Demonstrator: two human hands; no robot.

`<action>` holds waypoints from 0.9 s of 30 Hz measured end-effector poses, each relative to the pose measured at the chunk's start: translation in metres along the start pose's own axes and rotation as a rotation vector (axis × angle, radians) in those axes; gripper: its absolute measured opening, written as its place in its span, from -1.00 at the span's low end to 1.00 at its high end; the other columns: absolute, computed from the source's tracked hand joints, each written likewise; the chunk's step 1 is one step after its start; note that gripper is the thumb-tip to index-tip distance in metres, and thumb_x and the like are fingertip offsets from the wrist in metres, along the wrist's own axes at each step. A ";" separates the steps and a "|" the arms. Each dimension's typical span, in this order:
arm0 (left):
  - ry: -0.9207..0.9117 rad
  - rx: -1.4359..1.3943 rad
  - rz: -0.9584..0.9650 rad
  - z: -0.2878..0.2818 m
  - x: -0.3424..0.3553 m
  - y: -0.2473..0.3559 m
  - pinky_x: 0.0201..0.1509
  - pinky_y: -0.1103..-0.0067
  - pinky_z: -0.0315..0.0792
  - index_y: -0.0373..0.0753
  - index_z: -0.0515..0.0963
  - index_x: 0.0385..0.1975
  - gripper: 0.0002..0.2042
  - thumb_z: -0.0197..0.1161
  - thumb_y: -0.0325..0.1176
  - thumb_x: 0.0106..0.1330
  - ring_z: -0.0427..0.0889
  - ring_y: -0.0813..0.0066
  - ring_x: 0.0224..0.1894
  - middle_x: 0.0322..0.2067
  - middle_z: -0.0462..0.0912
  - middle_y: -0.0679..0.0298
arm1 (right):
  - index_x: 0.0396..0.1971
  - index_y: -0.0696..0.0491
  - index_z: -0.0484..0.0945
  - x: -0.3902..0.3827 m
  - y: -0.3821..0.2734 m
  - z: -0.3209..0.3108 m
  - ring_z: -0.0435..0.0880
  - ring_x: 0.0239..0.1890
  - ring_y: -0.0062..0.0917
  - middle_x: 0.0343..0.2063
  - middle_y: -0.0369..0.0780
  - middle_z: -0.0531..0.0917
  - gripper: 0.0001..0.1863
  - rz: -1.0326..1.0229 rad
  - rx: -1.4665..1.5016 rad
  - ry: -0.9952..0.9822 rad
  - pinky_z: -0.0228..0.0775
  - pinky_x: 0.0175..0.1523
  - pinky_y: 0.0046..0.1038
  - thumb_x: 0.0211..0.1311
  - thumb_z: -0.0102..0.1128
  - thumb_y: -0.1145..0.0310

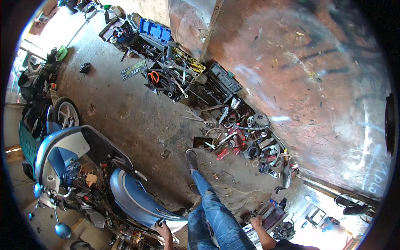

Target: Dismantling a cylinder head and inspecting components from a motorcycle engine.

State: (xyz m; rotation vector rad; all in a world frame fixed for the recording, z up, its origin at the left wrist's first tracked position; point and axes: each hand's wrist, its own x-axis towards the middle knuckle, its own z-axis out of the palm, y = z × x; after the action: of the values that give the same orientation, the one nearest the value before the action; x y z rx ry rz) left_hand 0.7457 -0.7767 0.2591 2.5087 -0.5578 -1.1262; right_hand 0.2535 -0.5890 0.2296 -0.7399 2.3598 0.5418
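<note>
My left hand (pixel 163 232), at the lower middle, has its fingers curled on a small black object (pixel 159 223) at the blue and white scooter rear body (pixel 137 200). Right of my jeans-clad legs (pixel 221 221), my right hand (pixel 256 221) is closed on something dark that I cannot make out, beside a worn rectangular box-like object (pixel 275 214) and a dark mechanical part (pixel 284 231). The scooter's front shield (pixel 60 148) and mirror (pixel 62 229) are at the left.
Tools (pixel 179 81), a blue bin (pixel 154 29) and piled parts (pixel 246 141) line the stained wall (pixel 312 91). A wheel (pixel 66 114) and other vehicle parts stand at the left. The concrete floor (pixel 125 116) has loose items on it. A bright opening is at top left.
</note>
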 end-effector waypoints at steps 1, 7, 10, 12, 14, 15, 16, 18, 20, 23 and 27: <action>-0.008 -0.012 -0.010 0.014 0.010 0.023 0.20 0.34 0.26 -0.43 0.53 -0.09 -0.72 0.14 -0.41 0.26 0.46 0.15 0.00 -0.04 0.47 0.00 | -0.30 0.13 0.66 0.021 -0.024 -0.008 0.63 -0.13 -0.01 -0.23 0.06 0.67 -0.67 -0.109 0.081 0.054 0.46 0.01 -0.14 -0.06 0.22 0.25; 0.018 -0.120 0.142 0.057 0.059 0.166 0.22 0.40 0.26 -0.47 0.40 0.08 -0.64 0.10 -0.39 0.35 0.44 0.17 0.08 0.00 0.46 0.03 | -0.42 0.14 0.63 0.122 -0.143 -0.040 0.64 -0.31 -0.10 -0.42 0.00 0.67 -0.77 -0.142 0.299 0.050 0.45 -0.15 -0.15 -0.02 0.32 0.30; -0.017 -0.085 0.240 0.057 0.078 0.214 0.23 0.41 0.27 -0.45 0.44 0.04 -0.68 0.09 -0.40 0.36 0.44 0.18 0.08 -0.01 0.47 0.05 | -0.36 0.13 0.64 0.140 -0.213 -0.066 0.63 -0.33 -0.19 -0.40 -0.05 0.64 -0.76 -0.195 0.351 0.004 0.47 -0.15 -0.21 -0.03 0.36 0.32; -0.019 -0.118 0.259 0.063 0.085 0.239 0.21 0.42 0.30 -0.41 0.48 -0.03 -0.74 0.08 -0.43 0.36 0.45 0.21 0.05 -0.03 0.47 0.10 | -0.26 0.10 0.65 0.141 -0.249 -0.085 0.61 -0.28 -0.22 -0.28 -0.05 0.62 -0.67 -0.218 0.364 0.063 0.47 -0.09 -0.28 -0.05 0.40 0.27; -0.023 -0.128 0.257 0.062 0.098 0.245 0.19 0.43 0.32 -0.41 0.49 -0.04 -0.75 0.09 -0.44 0.35 0.46 0.22 0.04 -0.04 0.48 0.11 | -0.23 0.08 0.65 0.131 -0.285 -0.106 0.60 -0.24 -0.23 -0.24 -0.05 0.60 -0.64 -0.157 0.489 -0.027 0.46 -0.05 -0.30 -0.06 0.41 0.26; -0.044 -0.158 0.259 0.069 0.104 0.248 0.17 0.44 0.33 -0.40 0.49 -0.05 -0.75 0.09 -0.45 0.34 0.46 0.24 0.03 -0.04 0.48 0.11 | -0.20 0.07 0.65 0.131 -0.290 -0.116 0.60 -0.20 -0.23 -0.20 -0.05 0.59 -0.62 -0.092 0.611 -0.090 0.45 -0.01 -0.32 -0.07 0.43 0.26; -0.054 -0.156 0.257 0.075 0.110 0.251 0.17 0.44 0.33 -0.40 0.49 -0.05 -0.75 0.09 -0.45 0.34 0.46 0.24 0.03 -0.04 0.48 0.11 | -0.20 0.07 0.65 0.133 -0.288 -0.113 0.60 -0.20 -0.23 -0.20 -0.05 0.59 -0.62 -0.083 0.609 -0.086 0.45 -0.01 -0.32 -0.07 0.43 0.26; -0.091 -0.174 0.177 0.084 0.124 0.253 0.15 0.45 0.34 -0.39 0.50 -0.07 -0.77 0.09 -0.47 0.33 0.47 0.27 0.03 -0.05 0.49 0.13 | -0.18 0.13 0.52 0.133 -0.284 -0.110 0.58 -0.19 -0.34 -0.19 -0.13 0.59 -0.63 0.015 0.496 -0.088 0.46 -0.06 -0.36 -0.04 0.39 0.44; -0.067 -0.068 0.242 0.079 0.144 0.239 -0.17 0.53 0.49 -0.29 0.48 0.00 -0.74 0.11 -0.31 0.42 0.53 0.46 -0.18 -0.15 0.53 0.28 | -0.19 0.13 0.53 0.119 -0.299 -0.116 0.58 -0.18 -0.33 -0.19 -0.13 0.58 -0.63 0.001 0.609 -0.114 0.45 -0.05 -0.35 -0.06 0.40 0.43; -0.126 -0.106 0.209 0.091 0.160 0.246 -0.19 0.55 0.49 -0.27 0.46 0.03 -0.73 0.15 -0.33 0.41 0.52 0.48 -0.19 -0.14 0.52 0.28 | -0.29 0.07 0.68 0.114 -0.286 -0.106 0.61 -0.19 -0.25 -0.27 -0.08 0.62 -0.71 -0.014 0.552 0.007 0.44 -0.02 -0.30 -0.12 0.43 0.45; -0.189 -0.188 0.078 0.076 0.183 0.259 -0.11 0.52 0.47 -0.29 0.47 -0.01 -0.76 0.15 -0.36 0.40 0.52 0.46 -0.17 -0.14 0.53 0.29 | -0.30 0.07 0.68 0.091 -0.309 -0.103 0.61 -0.13 -0.24 -0.24 -0.07 0.64 -0.72 0.015 0.419 -0.051 0.43 0.01 -0.29 -0.11 0.44 0.41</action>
State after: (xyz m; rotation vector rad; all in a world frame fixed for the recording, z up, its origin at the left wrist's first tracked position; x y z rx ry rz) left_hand 0.7436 -1.0989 0.2117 2.2180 -0.5645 -1.3286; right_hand 0.3406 -0.9126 0.1857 -0.5086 2.3223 0.0615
